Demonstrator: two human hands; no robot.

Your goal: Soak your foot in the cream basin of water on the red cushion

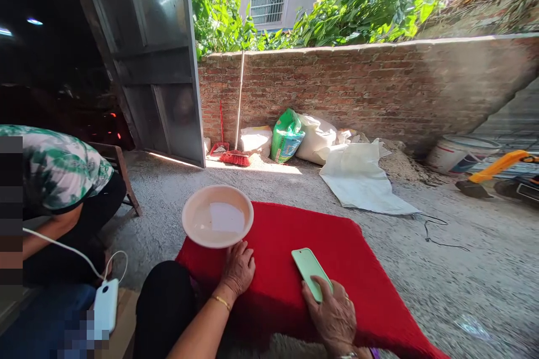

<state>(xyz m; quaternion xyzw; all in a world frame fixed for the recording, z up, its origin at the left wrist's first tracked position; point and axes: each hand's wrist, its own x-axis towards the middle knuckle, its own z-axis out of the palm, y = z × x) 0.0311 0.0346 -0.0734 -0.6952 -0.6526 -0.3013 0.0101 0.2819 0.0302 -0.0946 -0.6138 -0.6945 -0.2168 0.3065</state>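
A light green phone (309, 270) lies at a slant on the red cloth (286, 235). My right hand (334, 311) grips its near end, with thumb and fingers along the two sides. Just left of it, my left hand (239, 269) rests on the cloth with its fingers stretched towards the basin and nothing held. Those fingertips reach the near side of a pale pink basin (193, 230), and I cannot tell if they press on it. Clear liquid seems to be in the basin, reflecting a bright patch. The basin stands at the cloth's far left corner.
At left a person in a patterned shirt (63, 171) bends forward near a wooden chair (122, 179). A white power bank (105, 305) with a cable lies below. Beyond are a metal door (155, 67), red broom (234, 158), sacks (315, 137), white sheet (362, 176) and bucket (461, 154).
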